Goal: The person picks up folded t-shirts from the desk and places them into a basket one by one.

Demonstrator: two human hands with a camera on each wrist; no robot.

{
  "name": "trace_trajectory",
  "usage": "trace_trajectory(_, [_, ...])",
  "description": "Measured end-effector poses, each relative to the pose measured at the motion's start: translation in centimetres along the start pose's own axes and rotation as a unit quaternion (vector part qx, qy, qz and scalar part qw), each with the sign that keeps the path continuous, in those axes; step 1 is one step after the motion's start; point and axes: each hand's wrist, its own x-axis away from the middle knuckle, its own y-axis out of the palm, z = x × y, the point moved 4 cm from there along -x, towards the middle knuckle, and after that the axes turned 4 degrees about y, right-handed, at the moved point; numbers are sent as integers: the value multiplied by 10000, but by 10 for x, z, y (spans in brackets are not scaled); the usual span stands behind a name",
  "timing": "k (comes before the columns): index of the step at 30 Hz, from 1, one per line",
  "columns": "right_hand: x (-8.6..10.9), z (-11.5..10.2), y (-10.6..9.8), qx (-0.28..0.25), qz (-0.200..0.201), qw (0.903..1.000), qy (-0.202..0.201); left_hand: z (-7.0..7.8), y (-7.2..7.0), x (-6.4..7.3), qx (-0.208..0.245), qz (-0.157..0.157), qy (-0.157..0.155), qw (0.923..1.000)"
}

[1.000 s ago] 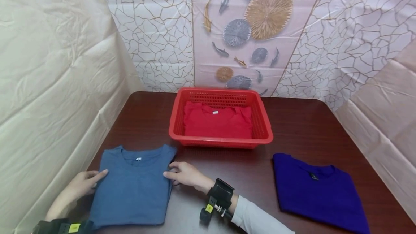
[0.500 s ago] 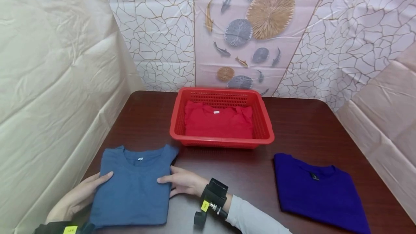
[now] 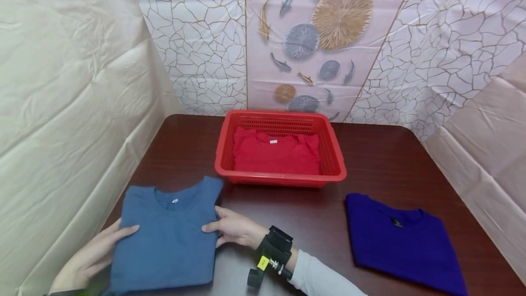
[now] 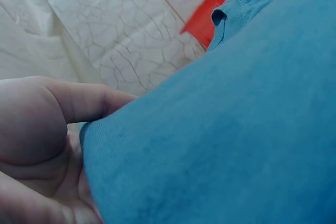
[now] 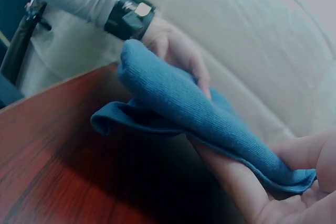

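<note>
1. The blue shirt (image 3: 166, 236), folded flat with its neckline away from the person, has just shifted: its far right corner reaches higher in the head view than half a second ago, and its near left corner sits lower.
2. The left hand (image 3: 92, 252) grips the shirt's left side, thumb lying over the cloth; in the head view that thumb has moved slightly toward the near edge.
3. The right hand (image 3: 236, 228) grips the opposite side, thumb on top and fingers beneath, as the right wrist view shows. A second ago its fingers were only at the shirt's edge.
4. That wrist view also shows the near part of the shirt raised over the bench (image 3: 283, 227), with dark shadow below and a loose fold hanging. Whether any of it still touches the wood, I cannot tell.
5. My reading: the hands now carry at least some of the shirt's weight, and the grip on both sides helps keep the folds together, though that hanging layer could slip.
6. The red basket (image 3: 283, 178) with the red shirt (image 3: 276, 156) inside, and the purple shirt (image 3: 404, 243) at the right, stay put.
</note>
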Motion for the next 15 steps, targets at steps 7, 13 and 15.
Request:
trace_trajectory(7, [20, -29, 7, 313, -232, 9990, -233, 24, 9, 18, 405, -152, 248, 9988])
trace_trajectory(13, [37, -52, 3, 400, -335, 9979, -379, 50, 22, 27, 450, -100, 392, 9982])
trace_trajectory(15, [43, -58, -1, 395, -338, 9977, -429, 58, 27, 29, -26, -378, 1009, 9942])
